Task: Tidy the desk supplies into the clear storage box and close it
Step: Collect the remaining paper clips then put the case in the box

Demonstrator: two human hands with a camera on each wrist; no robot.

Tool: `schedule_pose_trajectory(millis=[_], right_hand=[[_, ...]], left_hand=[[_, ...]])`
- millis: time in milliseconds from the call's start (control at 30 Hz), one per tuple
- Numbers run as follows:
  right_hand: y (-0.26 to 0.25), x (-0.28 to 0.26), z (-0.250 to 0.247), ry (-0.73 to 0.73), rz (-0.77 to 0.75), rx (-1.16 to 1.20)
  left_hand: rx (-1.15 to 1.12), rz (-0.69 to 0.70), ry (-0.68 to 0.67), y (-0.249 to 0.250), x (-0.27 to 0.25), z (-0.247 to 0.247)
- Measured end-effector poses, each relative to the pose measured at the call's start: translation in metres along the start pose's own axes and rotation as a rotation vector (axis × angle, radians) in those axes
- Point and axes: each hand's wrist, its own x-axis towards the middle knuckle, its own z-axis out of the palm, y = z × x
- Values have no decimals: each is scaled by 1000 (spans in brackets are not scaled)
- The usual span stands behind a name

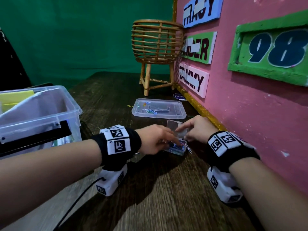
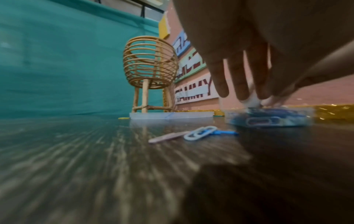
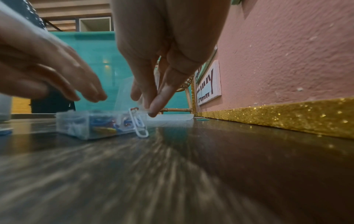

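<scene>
A small clear case (image 1: 177, 148) full of coloured paper clips sits on the wooden desk between my hands. My right hand (image 1: 195, 129) pinches its raised hinged lid (image 1: 174, 126) between thumb and fingers (image 3: 153, 104). My left hand (image 1: 155, 139) reaches over the case (image 2: 268, 120) with straight fingers (image 2: 239, 84), their tips at the clips inside. A white clip (image 3: 139, 125) leans against the case's side. The big clear storage box (image 1: 50, 112) stands open at the left with yellow pads inside. Its lid (image 1: 176, 114) lies flat further back with a few clips on it.
Loose clips (image 2: 201, 133) lie on the desk left of the case, and a yellow one (image 1: 130, 106) beside the big lid. A rattan basket stand (image 1: 156, 47) is at the back. A pink board with a gold glitter edge (image 3: 287, 116) runs along the right.
</scene>
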Motion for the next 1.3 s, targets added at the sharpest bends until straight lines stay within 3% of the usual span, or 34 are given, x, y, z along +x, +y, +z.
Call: schedule_pose_trajectory(millis=[167,267,567,667,867,967,1033,1133,1200,1300], right_hand=[[-1,-3,-4,-6,-13,-23],[1,-3,-3,1,-14,10],[0,-3,-1,-15,5,90],[1,-2,-1,-7,6,58],[1,-1,1,-15,9,76],[3,0,2,4,15,106],[3,2,3,10,11,106],[3,4,5,9,3,116],[4,4,4,10,1,120],[4,4,4,8,3,123]], left_hand=[[102,142,-107,23,17,4],[192,80,-195,31,28,9],[149,-87,-45,21,29,-3],[77,-164,94,8,23,-5],[14,-60,125,8,8,-10],[77,-228,142,-3,-5,-16],[123,-390,21,-14,-23,-18],[81,-468,-159,-22,-47,-13],[50,-483,-164,-23,-53,-13],[7,-552,-69,-24,-52,-13]])
